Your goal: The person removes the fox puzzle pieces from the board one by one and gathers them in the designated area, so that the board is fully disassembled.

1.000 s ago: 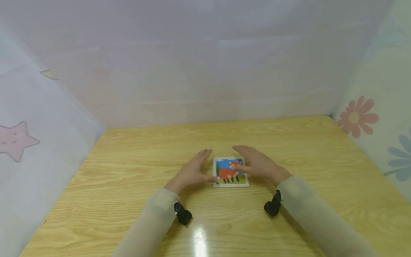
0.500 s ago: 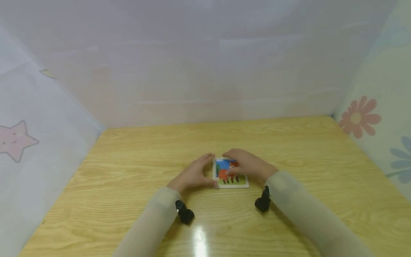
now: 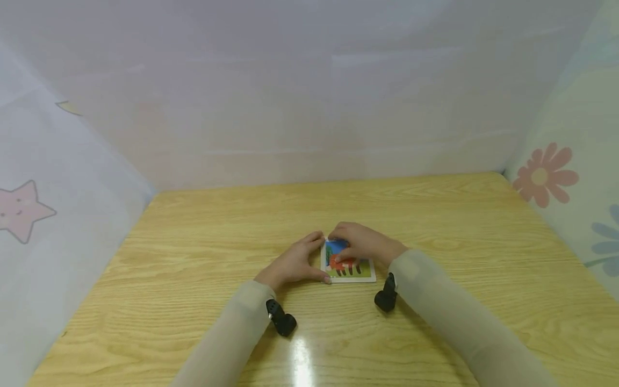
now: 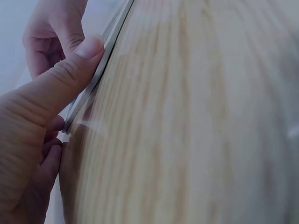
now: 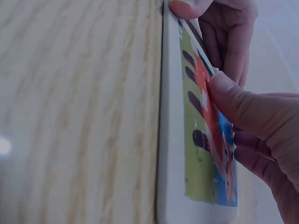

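A small square fox puzzle [image 3: 351, 272] with a white rim lies flat on the wooden table. My left hand [image 3: 296, 262] holds its left side, thumb at the near edge and fingers by the far left corner. In the left wrist view, the left thumb [image 4: 70, 70] lies on the rim. Over the picture, my right hand [image 3: 365, 242] has its thumb on the fox and its fingers bent toward the far edge. The right wrist view shows that thumb [image 5: 229, 93] touching the picture [image 5: 196, 121]; whether it pinches a piece is hidden.
The wooden table [image 3: 232, 226] extends around the puzzle. Pale cloth walls rise behind and at both sides, with a pink star [image 3: 21, 210] on the left and a red flower [image 3: 544, 174] on the right. Black wrist cameras [image 3: 281, 318] hang below both sleeves.
My right hand has moved left and over the picture, its thumb coming onto the fox. The left hand has shifted slightly right against the puzzle's edge. The puzzle stays in place.
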The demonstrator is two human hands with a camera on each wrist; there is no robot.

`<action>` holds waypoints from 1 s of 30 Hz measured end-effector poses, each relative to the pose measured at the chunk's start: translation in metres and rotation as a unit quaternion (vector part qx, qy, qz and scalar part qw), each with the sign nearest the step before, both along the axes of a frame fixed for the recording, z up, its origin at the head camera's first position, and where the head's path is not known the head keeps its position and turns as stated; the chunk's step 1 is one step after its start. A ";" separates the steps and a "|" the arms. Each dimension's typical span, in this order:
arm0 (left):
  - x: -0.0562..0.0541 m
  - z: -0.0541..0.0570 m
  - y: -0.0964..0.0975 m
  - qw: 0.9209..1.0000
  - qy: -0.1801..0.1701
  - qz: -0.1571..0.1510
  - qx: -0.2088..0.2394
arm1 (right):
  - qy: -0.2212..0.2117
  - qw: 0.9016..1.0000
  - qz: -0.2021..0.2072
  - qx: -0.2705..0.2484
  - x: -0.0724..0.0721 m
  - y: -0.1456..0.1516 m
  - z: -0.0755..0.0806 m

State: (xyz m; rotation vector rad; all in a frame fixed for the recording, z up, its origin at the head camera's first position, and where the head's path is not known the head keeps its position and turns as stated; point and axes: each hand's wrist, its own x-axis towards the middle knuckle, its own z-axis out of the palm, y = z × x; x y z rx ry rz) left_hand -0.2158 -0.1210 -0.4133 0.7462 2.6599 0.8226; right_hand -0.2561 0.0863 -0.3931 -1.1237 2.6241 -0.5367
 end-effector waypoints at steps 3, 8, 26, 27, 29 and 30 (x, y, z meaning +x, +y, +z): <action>0.001 0.000 0.000 1.000 -0.001 -0.001 -0.004 | 0.000 1.000 0.008 0.008 -0.002 -0.002 0.000; 0.002 0.000 -0.001 1.000 0.008 -0.007 -0.008 | -0.025 1.000 0.005 0.018 -0.003 -0.006 0.004; 0.002 -0.013 -0.002 0.999 0.025 0.014 0.017 | -0.109 0.993 -0.042 0.011 -0.007 -0.014 0.010; 0.002 -0.013 -0.002 0.999 0.025 0.015 0.018 | -0.106 0.993 -0.040 0.009 -0.007 -0.014 0.009; 0.002 -0.013 -0.002 0.999 0.023 0.016 0.022 | -0.100 0.994 -0.037 0.008 -0.007 -0.013 0.008; 0.002 -0.013 -0.002 0.999 0.022 0.016 0.025 | -0.096 0.995 -0.037 0.009 -0.008 -0.013 0.008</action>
